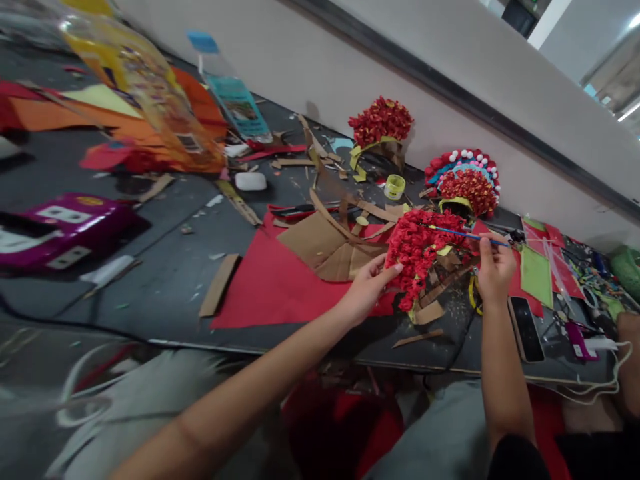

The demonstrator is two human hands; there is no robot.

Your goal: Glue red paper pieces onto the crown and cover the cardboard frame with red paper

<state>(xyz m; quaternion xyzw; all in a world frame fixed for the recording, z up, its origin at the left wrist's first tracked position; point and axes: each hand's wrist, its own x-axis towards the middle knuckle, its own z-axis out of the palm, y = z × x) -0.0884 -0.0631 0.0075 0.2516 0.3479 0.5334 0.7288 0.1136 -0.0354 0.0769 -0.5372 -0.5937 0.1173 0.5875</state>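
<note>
No lettering is readable: printing on the orange bottle [150,93] at ten o'clock and the blue-capped bottle [237,103] at eleven is blurred

A red ruffle [413,250] is held by the left hand [369,285], a blue brush [465,234] by the right hand [495,268]; red paper [260,293] is partly covered by cardboard [317,243].
</note>
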